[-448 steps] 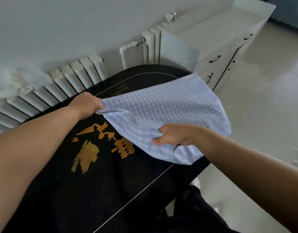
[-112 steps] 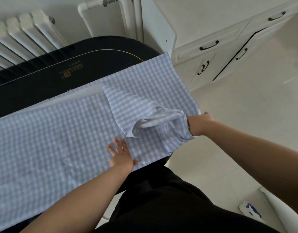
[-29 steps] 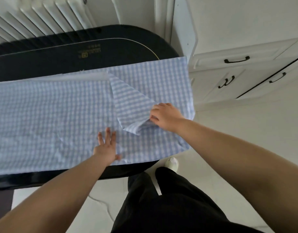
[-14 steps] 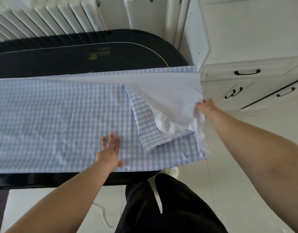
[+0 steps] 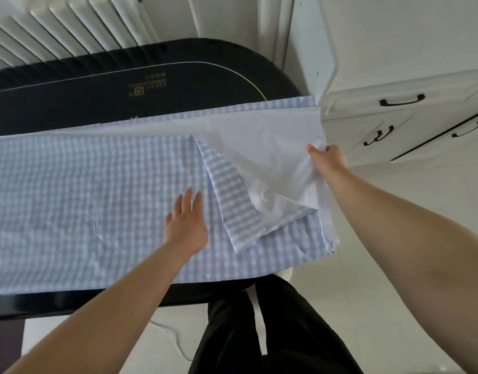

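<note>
while the blue gingham cloth [image 5: 70, 201] lies spread on the black table [image 5: 124, 103], its turned-back edge is pinched by the right hand [image 5: 327, 157]; leftward, it is pressed flat by the left hand [image 5: 185, 225].

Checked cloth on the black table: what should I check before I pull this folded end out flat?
1. Right grip pinches the turned-over white end of the checked cloth: ok.
2. Left grip lies flat on the cloth, fingers straight: ok.
3. Folded flap smooth: not ok, it is creased.
4. Right end supported by the table: not ok, it overhangs the edge.
5. Cloth's left end straight: cannot tell, out of frame.
</note>
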